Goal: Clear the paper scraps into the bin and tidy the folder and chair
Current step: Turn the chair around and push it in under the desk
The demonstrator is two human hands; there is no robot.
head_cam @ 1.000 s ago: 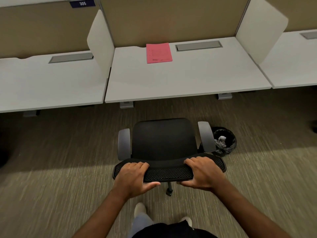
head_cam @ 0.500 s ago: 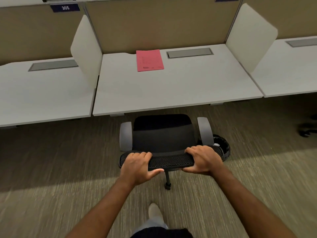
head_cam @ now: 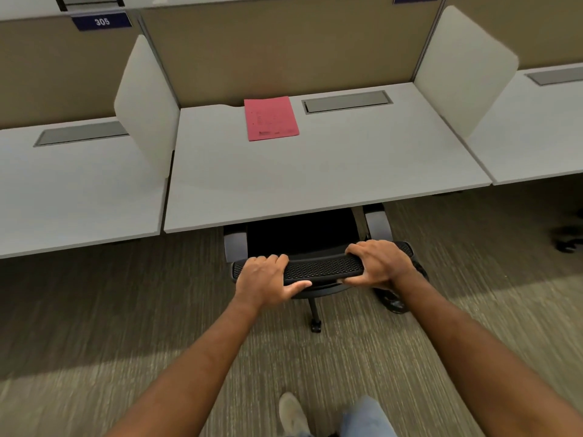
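Chair point(head_cam: 321, 266) backrest clamped between both hands' grip.

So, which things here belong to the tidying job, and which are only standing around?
Belong to the job:
- black office chair, gripped by left hand and right hand
- red folder on the desk
- black bin, mostly hidden

Just around:
- white divider panels
- grey cable hatch

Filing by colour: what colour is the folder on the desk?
Pinkish red folder, clearest in the head view.
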